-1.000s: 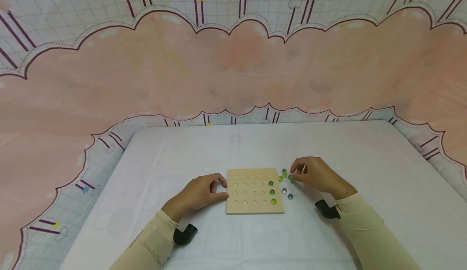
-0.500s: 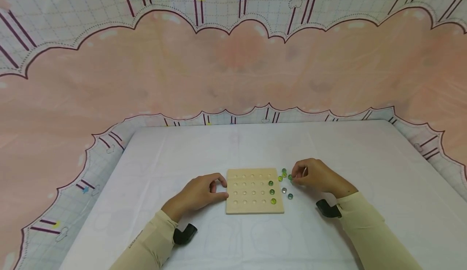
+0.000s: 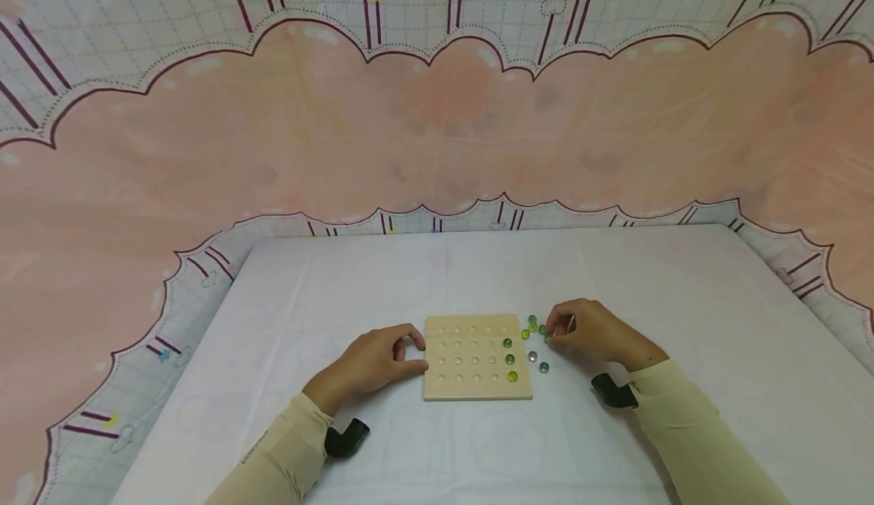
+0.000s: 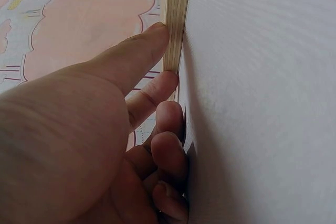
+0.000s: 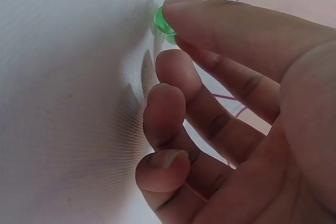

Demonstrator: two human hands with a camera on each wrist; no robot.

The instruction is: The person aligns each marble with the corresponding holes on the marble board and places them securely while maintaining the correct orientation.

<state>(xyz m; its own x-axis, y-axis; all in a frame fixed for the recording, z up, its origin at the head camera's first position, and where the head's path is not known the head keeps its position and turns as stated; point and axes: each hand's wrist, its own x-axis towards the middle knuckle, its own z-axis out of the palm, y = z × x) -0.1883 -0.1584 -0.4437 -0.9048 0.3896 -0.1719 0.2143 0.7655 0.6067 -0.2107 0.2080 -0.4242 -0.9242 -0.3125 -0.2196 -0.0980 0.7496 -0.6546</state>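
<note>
In the head view, a square wooden board [image 3: 466, 353] with rows of shallow dimples lies on the white table. Three glass marbles, one of them yellow-green [image 3: 512, 377], sit in its right-hand column. My left hand [image 3: 378, 359] rests at the board's left side, thumb and index fingertip touching the plywood edge [image 4: 177, 19]. Right of the board, my right hand [image 3: 584, 330] pinches a green marble [image 5: 162, 22] between thumb and index finger, low against the tablecloth. Its other fingers are loosely curled in the right wrist view.
Several loose green and yellow marbles [image 3: 525, 334] cluster just left of the right fingertips. A clear marble [image 3: 532, 356] and a grey-green one [image 3: 544, 368] lie nearer me, beside the board. Patterned cloth [image 3: 437, 133] hangs behind the table.
My right hand has shifted slightly down and its fingers have drawn together at the green marble. The left hand and the board have stayed in place.
</note>
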